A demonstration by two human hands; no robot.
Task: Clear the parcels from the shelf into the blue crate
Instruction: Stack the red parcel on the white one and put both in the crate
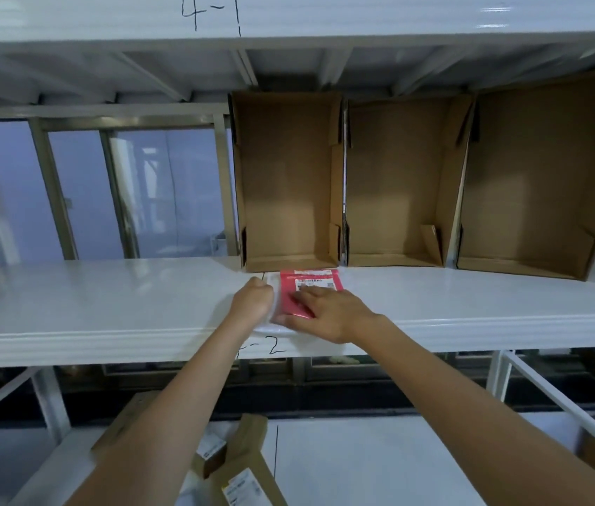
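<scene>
1. Red-and-white flat parcel (301, 292) with a printed label, lying near the front edge of the white shelf (106, 297), just before an empty cardboard bin (288, 184).
2. Left hand (252, 299) curled round its clear left margin; right hand (329, 314) pressing flat on top, fingers straight.
3. Probably mid-pickup: sliding off the lip, then lifting.
4. Blue crate not in view; needs finding before carrying over.

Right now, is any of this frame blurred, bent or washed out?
Head view: wide-angle bends the shelf edge; glare streaks its glossy top; the left hand and the parcel are motion-smeared, label unreadable; the boxes are shadowed deep inside.
</scene>
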